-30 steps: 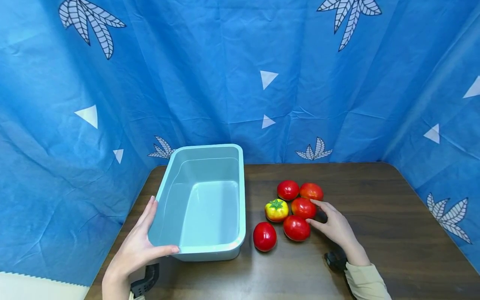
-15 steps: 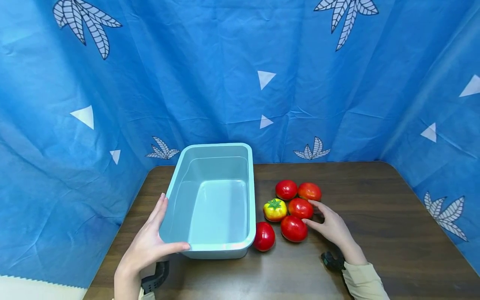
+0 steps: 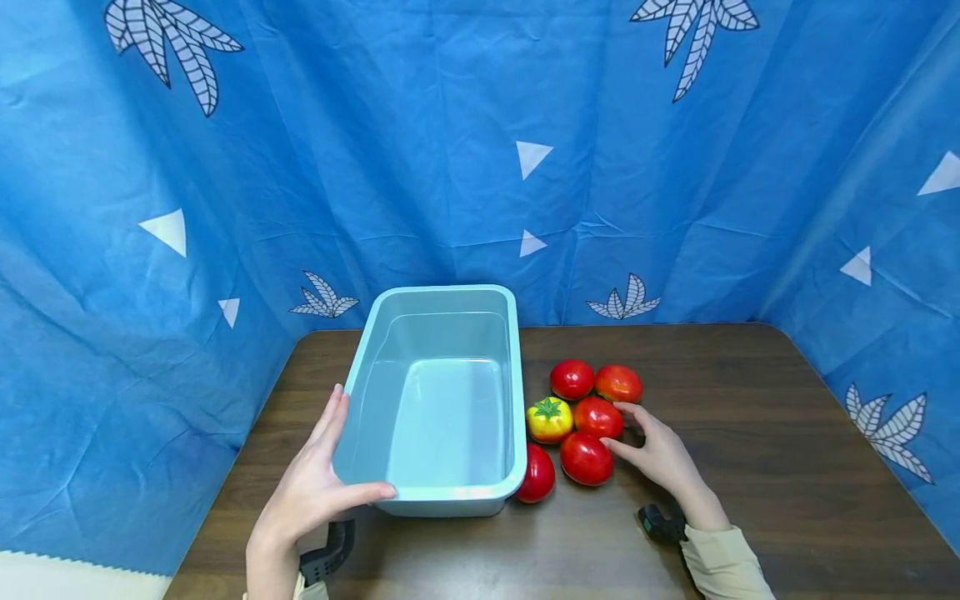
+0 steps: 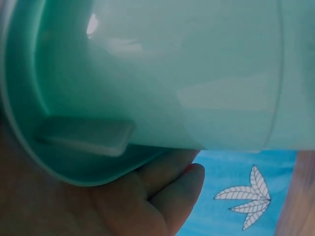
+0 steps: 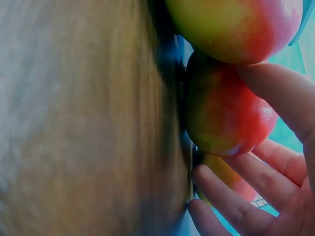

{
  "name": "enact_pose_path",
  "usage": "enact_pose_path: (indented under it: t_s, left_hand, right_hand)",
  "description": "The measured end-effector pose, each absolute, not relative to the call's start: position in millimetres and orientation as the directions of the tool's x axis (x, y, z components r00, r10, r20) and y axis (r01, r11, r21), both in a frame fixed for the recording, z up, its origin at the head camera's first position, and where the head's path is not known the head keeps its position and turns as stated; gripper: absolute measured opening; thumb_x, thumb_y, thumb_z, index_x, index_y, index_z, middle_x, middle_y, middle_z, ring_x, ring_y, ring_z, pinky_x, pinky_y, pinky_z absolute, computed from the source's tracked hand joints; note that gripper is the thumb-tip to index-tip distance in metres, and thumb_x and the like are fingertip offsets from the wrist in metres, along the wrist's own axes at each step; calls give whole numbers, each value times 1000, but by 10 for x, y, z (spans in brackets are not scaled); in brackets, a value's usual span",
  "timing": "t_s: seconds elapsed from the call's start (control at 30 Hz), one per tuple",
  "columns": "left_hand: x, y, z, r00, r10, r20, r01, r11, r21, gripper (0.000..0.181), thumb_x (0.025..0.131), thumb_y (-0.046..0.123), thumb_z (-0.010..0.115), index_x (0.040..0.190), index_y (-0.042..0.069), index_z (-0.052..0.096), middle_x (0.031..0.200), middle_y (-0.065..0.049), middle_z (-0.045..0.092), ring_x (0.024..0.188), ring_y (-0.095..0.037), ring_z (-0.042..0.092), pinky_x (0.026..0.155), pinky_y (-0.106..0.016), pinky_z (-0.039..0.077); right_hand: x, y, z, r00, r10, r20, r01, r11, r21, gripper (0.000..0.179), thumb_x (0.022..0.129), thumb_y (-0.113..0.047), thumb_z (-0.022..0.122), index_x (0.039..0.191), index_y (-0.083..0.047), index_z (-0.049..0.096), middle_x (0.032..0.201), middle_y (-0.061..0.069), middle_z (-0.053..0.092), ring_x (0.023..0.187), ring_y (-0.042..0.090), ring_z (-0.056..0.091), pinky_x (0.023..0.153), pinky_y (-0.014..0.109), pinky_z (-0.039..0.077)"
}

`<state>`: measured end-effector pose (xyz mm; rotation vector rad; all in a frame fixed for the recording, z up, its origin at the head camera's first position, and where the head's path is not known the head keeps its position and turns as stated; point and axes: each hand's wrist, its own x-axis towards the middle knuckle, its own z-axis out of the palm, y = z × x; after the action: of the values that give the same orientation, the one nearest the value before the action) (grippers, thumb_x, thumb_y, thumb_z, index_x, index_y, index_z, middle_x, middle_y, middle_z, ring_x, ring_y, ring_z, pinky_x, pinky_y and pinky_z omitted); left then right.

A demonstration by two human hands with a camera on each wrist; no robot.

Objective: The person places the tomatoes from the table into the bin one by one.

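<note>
My left hand (image 3: 306,492) rests against the near left corner of a pale blue-green plastic basin (image 3: 459,493), fingers along its left side and thumb along its near side. Its wall fills most of the left wrist view, overlapping the fingers (image 4: 167,182). At the right of a cluster, my right hand (image 3: 663,454) spreads thumb and fingers about a shiny red fruit (image 3: 597,417) with a yellow-green underside. The thumb (image 5: 266,81) lies where it meets the near red fruit (image 3: 587,458). Another red fruit (image 3: 537,475) sits against the basin's right side, partly hidden.
A yellow tomato-like fruit (image 3: 550,419) with a green leafy top stands beside the basin. Two more red fruits, one at the back left (image 3: 572,379) and one at the back right (image 3: 618,383), complete the cluster. A blue patterned curtain (image 3: 480,167) encloses the dark wooden table (image 3: 787,467).
The basin and left hand have slid right, closing the gap to the nearest red fruit and covering part of it. The right hand and its nearest fruits have shifted slightly left.
</note>
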<state>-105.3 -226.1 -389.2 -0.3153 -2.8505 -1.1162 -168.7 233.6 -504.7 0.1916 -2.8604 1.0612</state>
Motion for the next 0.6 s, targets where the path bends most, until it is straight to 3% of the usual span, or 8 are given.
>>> enact_pose_path:
  t_s: [0.6]
  left_hand:
    - [-1057, -2215, -3921, -975, 164, 153, 224, 677, 701, 121, 62, 43, 86, 151, 14, 10, 157, 5, 0, 139, -34, 17, 97, -66, 29]
  right_hand:
    - [-1696, 2327, -5076, -985, -102, 141, -170, 719, -674, 68, 75, -35, 79, 128, -9, 46, 118, 15, 58, 101, 31, 57, 85, 49, 49]
